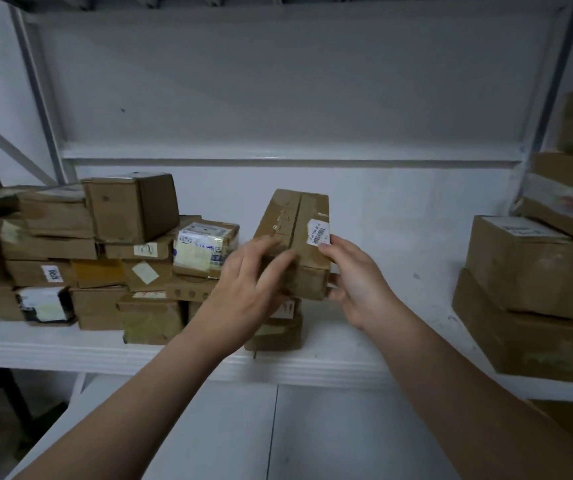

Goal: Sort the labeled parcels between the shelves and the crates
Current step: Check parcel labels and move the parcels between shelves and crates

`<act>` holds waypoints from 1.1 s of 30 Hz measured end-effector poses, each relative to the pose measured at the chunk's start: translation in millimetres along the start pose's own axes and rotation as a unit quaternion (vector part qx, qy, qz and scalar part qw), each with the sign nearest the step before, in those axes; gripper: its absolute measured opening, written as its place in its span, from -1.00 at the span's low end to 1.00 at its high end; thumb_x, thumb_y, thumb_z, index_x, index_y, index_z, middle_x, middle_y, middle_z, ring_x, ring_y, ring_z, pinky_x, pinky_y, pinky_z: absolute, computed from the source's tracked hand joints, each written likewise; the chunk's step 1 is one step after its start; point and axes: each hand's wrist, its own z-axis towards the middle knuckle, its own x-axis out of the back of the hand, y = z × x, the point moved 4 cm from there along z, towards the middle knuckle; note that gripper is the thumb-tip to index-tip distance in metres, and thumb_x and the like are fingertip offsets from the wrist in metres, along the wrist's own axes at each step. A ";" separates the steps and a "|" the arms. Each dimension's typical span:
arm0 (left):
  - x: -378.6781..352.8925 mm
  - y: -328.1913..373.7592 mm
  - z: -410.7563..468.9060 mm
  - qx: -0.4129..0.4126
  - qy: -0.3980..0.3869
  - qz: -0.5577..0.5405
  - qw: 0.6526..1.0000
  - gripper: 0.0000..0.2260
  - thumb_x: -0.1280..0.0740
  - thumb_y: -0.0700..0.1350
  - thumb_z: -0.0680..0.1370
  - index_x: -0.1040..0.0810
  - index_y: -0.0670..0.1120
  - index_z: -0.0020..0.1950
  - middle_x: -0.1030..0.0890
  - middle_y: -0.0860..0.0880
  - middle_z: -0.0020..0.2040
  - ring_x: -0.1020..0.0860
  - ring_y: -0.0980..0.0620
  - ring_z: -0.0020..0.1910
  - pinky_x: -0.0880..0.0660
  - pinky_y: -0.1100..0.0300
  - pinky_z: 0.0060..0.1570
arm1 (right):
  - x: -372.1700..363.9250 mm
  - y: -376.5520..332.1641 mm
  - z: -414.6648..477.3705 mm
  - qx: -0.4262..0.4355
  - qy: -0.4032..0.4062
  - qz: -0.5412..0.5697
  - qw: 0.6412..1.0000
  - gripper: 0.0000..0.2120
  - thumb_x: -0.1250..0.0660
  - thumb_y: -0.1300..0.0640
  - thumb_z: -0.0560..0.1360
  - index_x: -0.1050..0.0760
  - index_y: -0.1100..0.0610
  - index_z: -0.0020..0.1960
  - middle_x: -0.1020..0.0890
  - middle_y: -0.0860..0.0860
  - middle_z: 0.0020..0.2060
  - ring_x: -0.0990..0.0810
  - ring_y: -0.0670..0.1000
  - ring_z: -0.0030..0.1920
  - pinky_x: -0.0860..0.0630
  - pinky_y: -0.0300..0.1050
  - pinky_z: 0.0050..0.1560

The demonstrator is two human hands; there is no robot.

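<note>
- At the left end of the shelf (70,351), a left stack (98,258) of small brown parcels is piled several layers deep and reaches back to the wall. Several of them show white stickers. These look already placed, so I judge a good part of the sorting is done.
- The left hand (243,289) lies on the near left side of the held parcel (292,237), with the fingers spread and fairly straight across the cardboard. It is blurred, so I cannot tell whether it clamps the box or only steadies it.
- The held parcel is over the middle of the shelf, just inside the front edge. It is tilted, with its far end higher, and its barcode label (320,232) faces up.
- A lower parcel (278,332) sits on the shelf right under it. Whether the two touch is hidden by the hands.
- The right hand (357,278) grips the parcel's near right corner, thumb on top beside the label and fingers curled under the end.
- Between the hands and the right end, the shelf board is bare, which leaves room for this box.
- At the right end, a right stack (534,282) of larger boxes overhangs the front edge.
- No crate is in view, so I cannot judge that half of the task. At least this one parcel remains to be set down.
</note>
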 end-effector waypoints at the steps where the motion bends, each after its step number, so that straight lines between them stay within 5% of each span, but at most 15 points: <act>1: -2.7 -5.3 -0.8 -0.004 -0.023 0.003 1.000 -0.44 -0.53 -0.30 0.32 -0.47 -0.25 0.29 -0.48 -0.31 0.19 -0.48 -0.30 0.18 -0.45 -0.17 0.17 | -1.1 3.1 4.8 0.011 0.012 -0.022 1.000 -0.79 -0.25 0.14 0.57 -0.56 0.02 0.17 -0.71 -0.08 -0.19 -0.68 -0.02 -0.14 -0.63 0.02 -0.13; 6: -11.0 -26.6 6.3 0.007 -0.060 0.002 0.998 -0.49 -0.50 -0.30 0.34 -0.50 -0.22 0.27 -0.51 -0.27 0.18 -0.49 -0.27 0.18 -0.44 -0.12 0.17 | -17.2 12.9 26.1 0.048 0.029 -0.065 0.996 -0.81 -0.21 0.04 0.60 -0.58 0.00 0.10 -0.69 -0.07 -0.07 -0.67 -0.12 -0.11 -0.53 -0.27 -0.26; 10: -21.7 -41.8 7.4 0.032 -0.100 -0.018 0.994 -0.55 -0.44 -0.31 0.41 -0.48 -0.23 0.29 -0.51 -0.25 0.18 -0.47 -0.27 0.19 -0.44 -0.11 0.19 | -29.8 23.2 35.2 0.078 0.036 -0.162 0.983 -0.73 -0.25 0.04 0.57 -0.47 -0.01 0.25 -0.57 -0.12 0.04 -0.55 -0.14 0.03 -0.50 -0.21 0.01; 16: -27.0 -46.9 3.2 0.017 -0.125 -0.002 0.992 -0.65 -0.40 -0.12 0.49 -0.51 -0.19 0.25 -0.54 -0.20 0.11 -0.51 -0.22 0.06 -0.46 -0.07 0.05 | -30.8 38.6 28.0 0.129 0.038 -0.262 0.956 -0.78 -0.26 0.04 0.57 -0.49 -0.02 0.21 -0.58 -0.04 0.15 -0.55 -0.04 0.15 -0.49 -0.06 0.22; 23: -22.4 -45.8 31.0 0.013 -0.103 0.007 0.995 -0.65 -0.21 0.04 0.59 -0.43 -0.08 0.32 -0.44 -0.09 0.25 -0.39 -0.10 0.21 -0.31 0.05 0.18 | -13.2 7.9 25.7 0.183 0.068 -0.342 0.919 -0.72 -0.28 0.09 0.56 -0.44 0.00 0.27 -0.48 -0.14 0.14 -0.50 -0.07 0.16 -0.37 -0.35 -0.03; 28: -29.5 -26.0 67.4 -0.025 -0.097 -0.001 0.995 -0.64 -0.17 0.08 0.59 -0.40 -0.05 0.34 -0.41 -0.07 0.29 -0.35 -0.08 0.27 -0.26 0.06 0.21 | 21.4 -32.4 11.4 0.232 0.121 -0.446 0.856 -0.72 -0.24 0.11 0.57 -0.44 -0.01 0.27 -0.50 -0.10 0.22 -0.47 -0.14 0.11 -0.39 -0.24 0.07; 33: -42.8 15.6 114.1 -0.074 -0.075 -0.025 0.994 -0.63 -0.15 0.07 0.60 -0.38 -0.07 0.35 -0.41 -0.08 0.28 -0.35 -0.10 0.25 -0.24 0.06 0.20 | 66.7 -82.7 -16.7 0.262 0.168 -0.605 0.733 -0.73 -0.21 0.11 0.57 -0.47 0.04 0.25 -0.50 -0.06 0.23 -0.44 -0.05 0.23 -0.41 -0.12 0.17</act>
